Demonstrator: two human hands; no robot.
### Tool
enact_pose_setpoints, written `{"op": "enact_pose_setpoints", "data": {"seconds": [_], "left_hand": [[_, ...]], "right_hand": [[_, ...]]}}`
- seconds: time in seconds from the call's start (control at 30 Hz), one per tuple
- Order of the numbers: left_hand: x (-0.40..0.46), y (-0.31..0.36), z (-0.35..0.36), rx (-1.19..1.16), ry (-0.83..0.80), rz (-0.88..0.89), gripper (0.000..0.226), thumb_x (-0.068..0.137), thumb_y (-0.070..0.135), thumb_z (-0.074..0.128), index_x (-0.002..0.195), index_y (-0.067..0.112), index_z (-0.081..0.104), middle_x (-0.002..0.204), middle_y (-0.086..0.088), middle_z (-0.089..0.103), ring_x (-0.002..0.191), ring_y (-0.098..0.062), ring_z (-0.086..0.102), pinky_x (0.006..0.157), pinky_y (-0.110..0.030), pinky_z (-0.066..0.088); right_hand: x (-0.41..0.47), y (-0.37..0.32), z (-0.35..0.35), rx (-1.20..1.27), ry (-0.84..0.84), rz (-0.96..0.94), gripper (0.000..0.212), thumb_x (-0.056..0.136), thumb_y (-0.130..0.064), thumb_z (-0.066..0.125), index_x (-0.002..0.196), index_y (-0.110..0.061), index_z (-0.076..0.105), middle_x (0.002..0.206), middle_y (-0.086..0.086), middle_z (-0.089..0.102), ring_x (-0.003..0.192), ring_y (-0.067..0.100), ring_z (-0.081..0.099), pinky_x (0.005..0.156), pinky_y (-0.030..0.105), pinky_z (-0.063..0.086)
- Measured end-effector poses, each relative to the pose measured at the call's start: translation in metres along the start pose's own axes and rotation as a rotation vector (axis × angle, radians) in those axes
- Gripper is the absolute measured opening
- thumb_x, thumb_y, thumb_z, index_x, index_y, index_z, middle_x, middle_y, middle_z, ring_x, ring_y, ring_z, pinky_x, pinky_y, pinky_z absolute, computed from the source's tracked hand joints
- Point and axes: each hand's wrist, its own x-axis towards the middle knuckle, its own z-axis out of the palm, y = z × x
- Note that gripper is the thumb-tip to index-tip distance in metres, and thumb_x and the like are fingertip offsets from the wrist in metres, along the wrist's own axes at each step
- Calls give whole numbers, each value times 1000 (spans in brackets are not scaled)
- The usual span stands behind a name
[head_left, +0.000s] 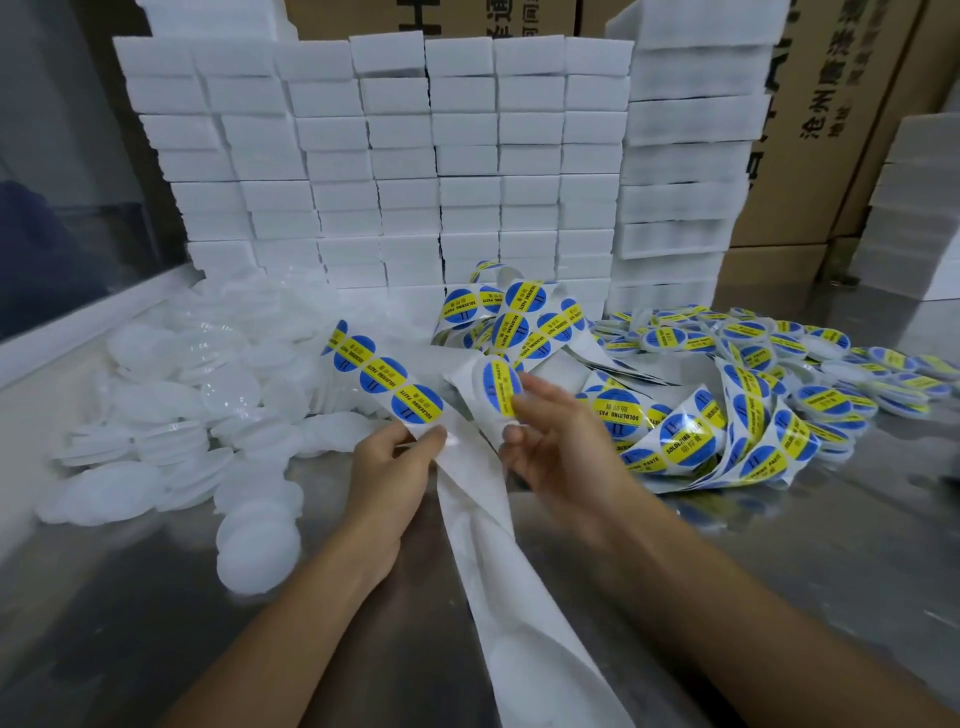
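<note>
- We see the label strip (384, 375), white backing that carries round blue labels with a yellow band reading "SOLDERING PASTE". It rises slantwise up and left from the left grip (395, 467), which pinches its lower end between thumb and fingertips.
- The right grip (550, 441) is just beside it, thumb and fingers curled round one round label (501, 387) on a white piece. We cannot tell whether that piece is backing or a lid.
- Bare backing paper (493, 545) runs from between the two grips toward us across the steel table (779, 597).
- Cardboard boxes (841, 130) stand at the back, their contents hidden. White foam blocks (415, 156) are stacked in a wall before them.
- Plain white lids (208, 395) heap at the left. Labelled lids (810, 358) and loose label coils (691, 436) lie at the right.
- Bare table surface shows near us, on either side of the forearms.
</note>
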Motion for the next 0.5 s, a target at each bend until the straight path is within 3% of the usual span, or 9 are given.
{"op": "enact_pose_setpoints", "data": {"seconds": [0.1, 0.17, 0.23, 0.37, 0.5], "left_hand": [[1, -4, -3, -33, -3, -17, 10, 89, 17, 65, 81, 18, 72, 84, -9, 73, 75, -18, 64, 72, -40, 53], [1, -5, -2, -63, -12, -7, 12, 90, 12, 63, 86, 19, 72, 88, -5, 76, 82, -21, 68, 76, -40, 54], [1, -6, -2, -81, -11, 5, 16, 91, 7, 61, 88, 20, 71, 87, 1, 77, 81, -18, 71, 73, -34, 56], [2, -8, -1, -86, -7, 4, 16, 91, 6, 62, 90, 19, 70, 84, 6, 77, 80, -13, 72, 73, -31, 55], [3, -9, 0, -95, 0, 15, 17, 91, 5, 62, 89, 20, 70, 82, 9, 76, 75, -7, 72, 69, -29, 56]], "right_hand": [[8, -31, -10, -338, 262, -333, 14, 91, -4, 63, 94, -17, 66, 64, -4, 66, 52, 9, 61, 52, 22, 50], [16, -55, -22, -319, 362, -442, 15, 93, -3, 60, 98, -16, 66, 74, -3, 68, 55, 8, 65, 52, 19, 51], [28, -78, -37, -245, 436, -455, 25, 93, -3, 58, 115, -14, 62, 90, 2, 66, 61, 12, 68, 55, 20, 54], [49, -108, -64, -165, 529, -364, 57, 95, -3, 55, 147, -18, 36, 118, 10, 58, 75, 18, 72, 69, 28, 62], [60, -120, -75, -89, 573, -302, 67, 96, -4, 55, 153, -22, 25, 91, 9, 58, 77, 20, 72, 76, 33, 62]]}}
